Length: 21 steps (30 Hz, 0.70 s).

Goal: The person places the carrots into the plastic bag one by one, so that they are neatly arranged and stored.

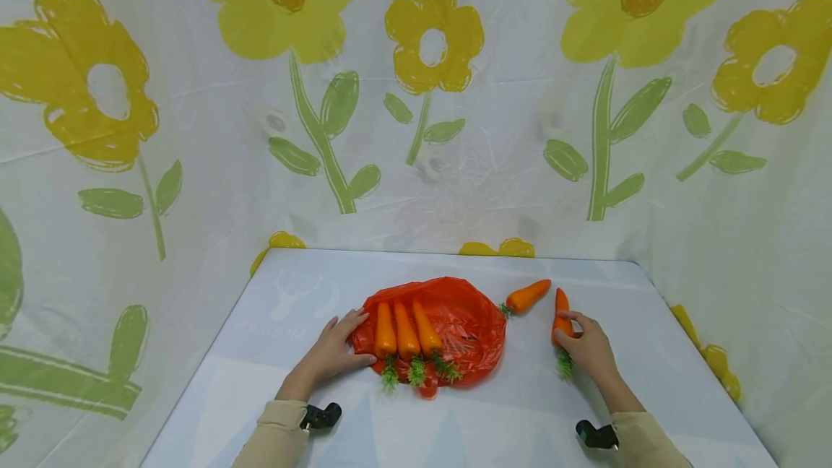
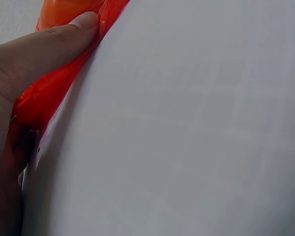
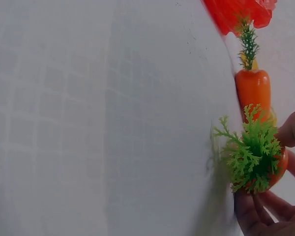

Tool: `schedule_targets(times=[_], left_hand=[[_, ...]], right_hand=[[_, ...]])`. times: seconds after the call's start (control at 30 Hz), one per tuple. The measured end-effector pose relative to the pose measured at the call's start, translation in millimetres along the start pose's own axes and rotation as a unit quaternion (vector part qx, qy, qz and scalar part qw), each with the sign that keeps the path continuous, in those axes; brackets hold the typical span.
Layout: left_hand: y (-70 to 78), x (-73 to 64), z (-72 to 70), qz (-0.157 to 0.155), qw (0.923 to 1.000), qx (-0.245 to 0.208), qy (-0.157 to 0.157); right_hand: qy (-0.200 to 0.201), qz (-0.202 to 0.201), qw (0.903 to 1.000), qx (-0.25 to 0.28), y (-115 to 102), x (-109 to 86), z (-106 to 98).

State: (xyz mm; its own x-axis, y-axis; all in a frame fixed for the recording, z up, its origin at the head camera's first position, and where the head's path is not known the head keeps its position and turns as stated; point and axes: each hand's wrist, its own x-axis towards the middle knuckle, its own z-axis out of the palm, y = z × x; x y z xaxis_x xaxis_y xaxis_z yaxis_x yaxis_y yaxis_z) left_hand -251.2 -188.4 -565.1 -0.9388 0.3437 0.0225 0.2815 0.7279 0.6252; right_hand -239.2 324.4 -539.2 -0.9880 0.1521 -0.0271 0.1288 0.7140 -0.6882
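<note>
A red plastic bag point(image 1: 477, 323) lies on the table, with three orange carrots point(image 1: 407, 334) side by side on its left part, green tops toward me. At the bag's left edge, my left hand point(image 1: 334, 349) holds the plastic; in the left wrist view its thumb point(image 2: 64, 42) lies over the red film. To the right of the bag, my right hand point(image 1: 590, 345) grips a carrot point(image 1: 562, 302) that points away from me. The green top point(image 3: 255, 155) of this carrot faces the camera in the right wrist view. Another carrot point(image 1: 529, 296) lies between bag and right hand, farther back.
The white table point(image 1: 474, 432) has a faint pale pattern. A sheet point(image 1: 507, 165) printed with yellow flowers hangs round its back and sides. Each wrist wears a black camera mount, such as the left mount point(image 1: 321, 416). Red tied plastic point(image 1: 427, 387) sticks out at the bag's near edge.
</note>
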Motion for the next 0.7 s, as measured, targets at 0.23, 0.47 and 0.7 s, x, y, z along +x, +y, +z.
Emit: schedule_targets(times=[0.23, 0.47, 0.7], left_hand=[[-2.3, 1.1, 1.1, -0.002, 1.0, 0.003, 0.004], [-2.2, 1.1, 1.4, -0.003, 1.0, 0.005, 0.004], [-5.6, 2.5, 3.6, 0.01, 0.9998, 0.011, 0.009]], right_hand=[[0.0, 0.008, 0.9999, -0.01, -1.2, -0.6, 1.5], [0.006, -0.003, 0.9999, -0.012, -0.3, -4.7, 2.2], [0.009, 0.003, 0.9999, -0.008, -4.0, -9.4, 0.5]])
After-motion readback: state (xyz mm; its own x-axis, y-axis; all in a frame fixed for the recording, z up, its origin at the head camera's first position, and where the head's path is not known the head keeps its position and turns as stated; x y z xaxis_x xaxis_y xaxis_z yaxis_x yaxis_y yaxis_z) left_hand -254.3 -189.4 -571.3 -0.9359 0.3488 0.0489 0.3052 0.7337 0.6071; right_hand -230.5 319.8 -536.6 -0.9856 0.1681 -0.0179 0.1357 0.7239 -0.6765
